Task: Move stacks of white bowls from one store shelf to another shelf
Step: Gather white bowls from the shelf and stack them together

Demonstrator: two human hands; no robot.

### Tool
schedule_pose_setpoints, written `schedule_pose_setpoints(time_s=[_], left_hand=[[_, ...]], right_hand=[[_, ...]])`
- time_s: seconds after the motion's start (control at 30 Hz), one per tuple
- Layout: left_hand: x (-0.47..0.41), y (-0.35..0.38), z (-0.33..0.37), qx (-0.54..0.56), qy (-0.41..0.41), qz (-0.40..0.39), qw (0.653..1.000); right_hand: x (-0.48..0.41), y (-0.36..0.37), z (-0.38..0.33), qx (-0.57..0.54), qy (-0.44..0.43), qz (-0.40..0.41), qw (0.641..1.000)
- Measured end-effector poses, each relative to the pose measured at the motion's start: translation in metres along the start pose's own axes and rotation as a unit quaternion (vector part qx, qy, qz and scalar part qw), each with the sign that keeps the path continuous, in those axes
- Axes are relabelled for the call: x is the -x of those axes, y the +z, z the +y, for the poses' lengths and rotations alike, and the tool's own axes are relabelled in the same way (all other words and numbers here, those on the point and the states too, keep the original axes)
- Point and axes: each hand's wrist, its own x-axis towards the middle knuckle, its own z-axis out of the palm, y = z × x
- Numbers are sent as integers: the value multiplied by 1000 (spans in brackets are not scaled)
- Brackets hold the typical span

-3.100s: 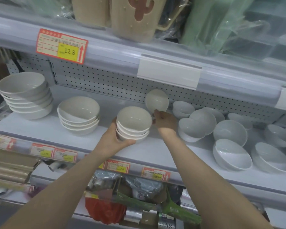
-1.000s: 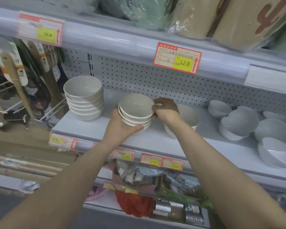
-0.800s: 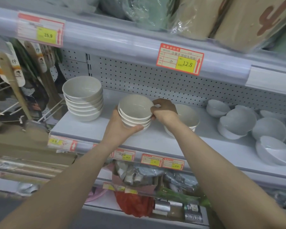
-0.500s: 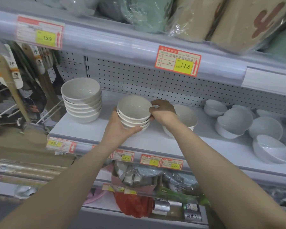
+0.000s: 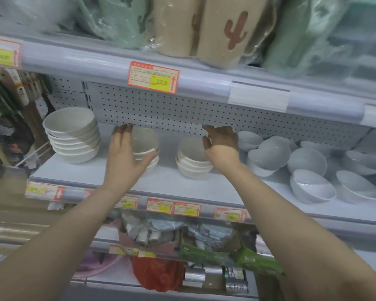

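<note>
**Head view: stack set down, both hands come off it**

The stack of white bowls that both hands gripped half a second ago now sits on the shelf. It stands towards the far side, between the taller stack on its left and a neighbouring stack on its right, apart from both. It looks upright, though blur softens its rims.

Both hands have let go. By my reading this stack is placed and the hands are free for the next one.

The left hand is just left of and in front of the placed stack, fingers straight and together, pointing at the pegboard back. Its thumb is spread wide and crosses in front of the lower bowls. Whether the thumb touches them I cannot tell.

The right hand is raised over the right rim of the neighbouring stack, fingers loosely spread and holding nothing. Both forearms reach up and forward from the near edge.

Further right, loose bowls lie tilted against one another, likely the next to gather. A red price tag hangs on the rail above.
</note>
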Motion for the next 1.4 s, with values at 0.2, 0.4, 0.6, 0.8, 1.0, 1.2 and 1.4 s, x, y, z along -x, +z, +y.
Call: schedule_pose_setpoints(time_s=[0.2, 0.4, 0.6, 0.8, 1.0, 1.2, 1.4], left_hand=[[15, 51, 90, 11, 47, -30, 998], [40, 119, 159, 28, 82, -47, 995], [75, 182, 194, 27, 73, -124, 989], [92, 221, 196, 1, -1, -264, 964], [87, 227, 191, -20, 22, -298, 954], [88, 220, 195, -9, 29, -343, 939], [90, 224, 210, 21, 33, -389, 921]], right_hand=[[18, -31, 96, 33, -25, 38, 998], [18, -57, 210, 40, 6, 18, 999], [32, -64, 303, 117, 87, -85, 986], [63, -51, 352, 175, 138, -220, 950], [79, -42, 357, 103, 216, -165, 957], [83, -38, 327, 17, 236, -148, 960], [86, -34, 307, -28, 218, -154, 963]])
